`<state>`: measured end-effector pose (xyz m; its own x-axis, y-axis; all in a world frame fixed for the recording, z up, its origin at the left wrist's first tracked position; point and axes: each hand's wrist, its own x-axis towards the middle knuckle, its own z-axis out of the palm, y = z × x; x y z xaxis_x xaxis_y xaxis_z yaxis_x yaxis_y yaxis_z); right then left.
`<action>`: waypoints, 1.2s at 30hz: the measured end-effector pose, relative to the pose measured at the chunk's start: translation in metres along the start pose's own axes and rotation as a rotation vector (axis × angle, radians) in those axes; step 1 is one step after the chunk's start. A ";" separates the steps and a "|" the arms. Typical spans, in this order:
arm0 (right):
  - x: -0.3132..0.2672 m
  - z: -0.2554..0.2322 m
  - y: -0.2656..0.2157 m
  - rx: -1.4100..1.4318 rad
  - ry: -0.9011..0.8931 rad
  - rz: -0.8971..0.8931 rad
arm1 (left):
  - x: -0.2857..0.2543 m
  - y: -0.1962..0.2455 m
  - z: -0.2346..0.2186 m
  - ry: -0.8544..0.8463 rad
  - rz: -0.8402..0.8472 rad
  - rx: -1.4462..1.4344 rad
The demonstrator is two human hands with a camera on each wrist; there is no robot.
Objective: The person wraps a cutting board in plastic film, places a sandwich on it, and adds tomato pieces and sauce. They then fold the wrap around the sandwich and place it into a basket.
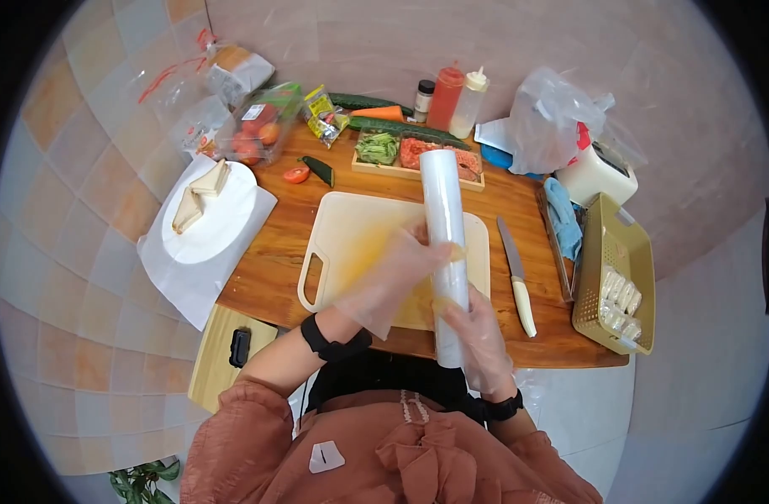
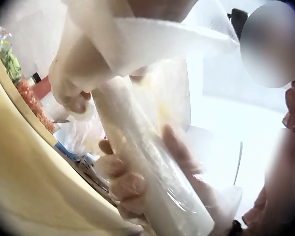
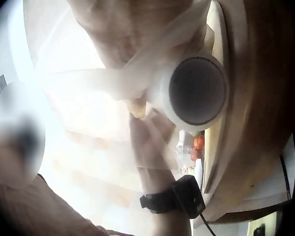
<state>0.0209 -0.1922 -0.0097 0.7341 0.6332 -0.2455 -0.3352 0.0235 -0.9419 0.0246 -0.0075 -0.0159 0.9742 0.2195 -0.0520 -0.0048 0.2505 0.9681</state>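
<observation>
In the head view a long roll of plastic wrap (image 1: 440, 189) stands slanted over the beige cutting board (image 1: 342, 218), its top end pointing toward the back. My left hand (image 1: 405, 267), in a clear plastic glove, grips it around the middle. Lower down, my gloved right hand (image 1: 480, 340) holds the near part of the roll. In the left wrist view the right hand's fingers (image 2: 125, 189) curl around the wrap roll (image 2: 147, 162). Its hollow end (image 3: 196, 91) faces the camera in the right wrist view. A yellowish smear marks the board.
Right of the board lies a knife (image 1: 516, 273), with a basket (image 1: 582, 311) of wrapped pieces beyond. Cut sandwiches sit on a white plate (image 1: 237, 220) at left. Behind are a wooden tray (image 1: 376, 169) of fillings, a tomato half (image 1: 296, 175), cucumbers and sauce bottles (image 1: 446, 97).
</observation>
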 end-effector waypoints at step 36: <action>-0.013 0.007 0.018 0.024 -0.050 -0.013 | -0.020 0.022 -0.029 0.282 0.306 -0.281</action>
<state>0.0010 -0.1948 -0.0215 0.7082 0.6707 -0.2206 -0.3401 0.0503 -0.9390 -0.0013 0.0213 -0.0009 0.8201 0.5591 0.1220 -0.3788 0.3705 0.8481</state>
